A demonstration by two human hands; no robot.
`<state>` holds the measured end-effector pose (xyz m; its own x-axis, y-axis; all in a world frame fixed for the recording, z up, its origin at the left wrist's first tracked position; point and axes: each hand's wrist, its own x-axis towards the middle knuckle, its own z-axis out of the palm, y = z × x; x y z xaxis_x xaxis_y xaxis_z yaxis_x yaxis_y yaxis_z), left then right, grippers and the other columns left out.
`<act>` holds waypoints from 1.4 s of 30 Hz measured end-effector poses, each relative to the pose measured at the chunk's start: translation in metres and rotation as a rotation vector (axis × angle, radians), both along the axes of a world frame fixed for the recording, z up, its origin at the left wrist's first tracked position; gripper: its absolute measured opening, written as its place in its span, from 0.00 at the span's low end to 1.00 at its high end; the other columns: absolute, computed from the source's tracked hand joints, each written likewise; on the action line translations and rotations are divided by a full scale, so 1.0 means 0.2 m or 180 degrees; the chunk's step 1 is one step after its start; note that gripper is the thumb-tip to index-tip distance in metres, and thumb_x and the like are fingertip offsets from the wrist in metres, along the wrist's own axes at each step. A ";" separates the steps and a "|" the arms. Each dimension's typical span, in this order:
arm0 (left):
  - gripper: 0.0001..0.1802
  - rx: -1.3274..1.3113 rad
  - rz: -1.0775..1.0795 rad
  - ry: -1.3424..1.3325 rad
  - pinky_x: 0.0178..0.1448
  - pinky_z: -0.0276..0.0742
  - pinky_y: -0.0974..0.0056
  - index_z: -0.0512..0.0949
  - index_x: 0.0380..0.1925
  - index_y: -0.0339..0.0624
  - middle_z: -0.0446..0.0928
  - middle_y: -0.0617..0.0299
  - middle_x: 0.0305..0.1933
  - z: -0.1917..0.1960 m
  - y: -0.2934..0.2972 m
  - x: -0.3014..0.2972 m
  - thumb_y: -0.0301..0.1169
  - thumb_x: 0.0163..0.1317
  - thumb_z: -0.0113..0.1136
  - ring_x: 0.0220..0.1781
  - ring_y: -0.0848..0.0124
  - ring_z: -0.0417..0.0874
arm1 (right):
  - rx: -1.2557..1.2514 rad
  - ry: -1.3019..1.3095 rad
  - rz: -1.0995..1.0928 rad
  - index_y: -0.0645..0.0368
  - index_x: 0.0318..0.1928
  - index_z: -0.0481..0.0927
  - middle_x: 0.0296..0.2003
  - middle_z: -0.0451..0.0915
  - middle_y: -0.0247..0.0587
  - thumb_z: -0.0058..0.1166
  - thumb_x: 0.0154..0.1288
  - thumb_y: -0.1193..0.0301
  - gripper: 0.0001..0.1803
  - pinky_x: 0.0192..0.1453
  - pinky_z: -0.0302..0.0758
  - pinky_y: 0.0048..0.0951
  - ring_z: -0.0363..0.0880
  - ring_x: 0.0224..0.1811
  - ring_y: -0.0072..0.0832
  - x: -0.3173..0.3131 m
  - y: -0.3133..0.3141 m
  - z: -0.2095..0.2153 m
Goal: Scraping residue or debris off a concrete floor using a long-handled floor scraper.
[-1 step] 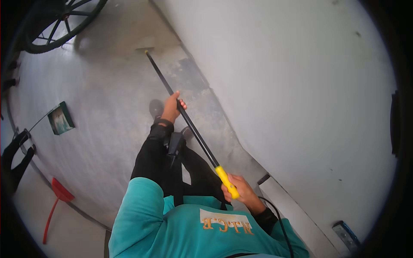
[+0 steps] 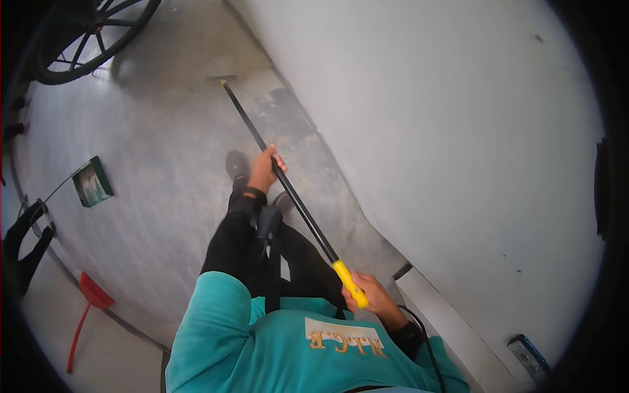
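Observation:
I hold a long-handled tool with a black pole (image 2: 304, 213), a yellow grip (image 2: 350, 281) and a thin, wide flat head (image 2: 223, 78). The head lies on the floor ahead, close to the base of the white wall; it is too small to tell its exact kind. My left hand (image 2: 265, 169) is closed round the middle of the pole, thumb along it. Lower down, near my waist, my right hand (image 2: 368, 293) wraps the yellow grip. The pole slants from my right side up and left, passing in front of my legs.
The white wall (image 2: 445, 131) runs along my right. A large spoked wheel (image 2: 97, 29) stands at the upper left. On the left are a green box-like pan (image 2: 93, 182) with a thin handle, another person's dark legs (image 2: 26, 242) and a red long-handled pan (image 2: 95, 292).
Both hands and the pole have shifted very slightly back toward my body and to the right. The grip on the tool is the same.

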<state>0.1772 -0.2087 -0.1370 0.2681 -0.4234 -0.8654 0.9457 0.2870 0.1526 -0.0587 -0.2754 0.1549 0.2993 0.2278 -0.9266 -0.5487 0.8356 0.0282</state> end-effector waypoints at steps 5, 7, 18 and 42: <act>0.19 0.0450 -0.0503 0.0720 0.08 0.57 0.63 0.59 0.15 0.39 0.56 0.62 0.07 0.15 -0.12 -0.71 0.44 0.50 0.42 0.05 0.68 0.58 | -0.0977 0.0735 0.0658 0.61 0.47 0.61 0.22 0.68 0.37 0.34 0.55 0.65 0.19 0.23 0.64 0.16 0.66 0.20 0.18 -0.53 0.03 0.22; 0.20 0.0645 -0.0428 0.1062 0.08 0.56 0.63 0.59 0.15 0.39 0.54 0.62 0.06 0.21 -0.14 -0.77 0.46 0.51 0.41 0.05 0.69 0.57 | -0.1754 0.1163 0.0728 0.61 0.47 0.61 0.24 0.70 0.37 0.35 0.54 0.66 0.20 0.25 0.64 0.14 0.66 0.22 0.17 -0.56 0.04 0.34; 0.26 0.0942 -0.0822 0.0236 0.06 0.55 0.66 0.60 0.19 0.32 0.55 0.61 0.06 0.02 -0.18 -0.73 0.49 0.52 0.32 0.03 0.67 0.57 | -0.1209 0.0754 0.0478 0.64 0.46 0.63 0.26 0.71 0.41 0.39 0.53 0.68 0.19 0.27 0.65 0.15 0.67 0.22 0.17 -0.40 -0.11 0.31; 0.24 0.1145 -0.0893 -0.0095 0.05 0.56 0.62 0.57 0.15 0.35 0.55 0.57 0.03 0.02 -0.26 -0.55 0.47 0.53 0.29 0.01 0.63 0.59 | -0.1012 0.0615 0.0308 0.60 0.49 0.59 0.22 0.68 0.38 0.37 0.55 0.67 0.20 0.17 0.60 0.14 0.63 0.15 0.16 -0.27 -0.05 0.29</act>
<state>0.0674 -0.2600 -0.1323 0.2129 -0.1571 -0.9644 0.9730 -0.0558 0.2239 -0.1128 -0.2845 0.2123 0.1035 -0.0613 -0.9927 -0.6355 0.7638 -0.1134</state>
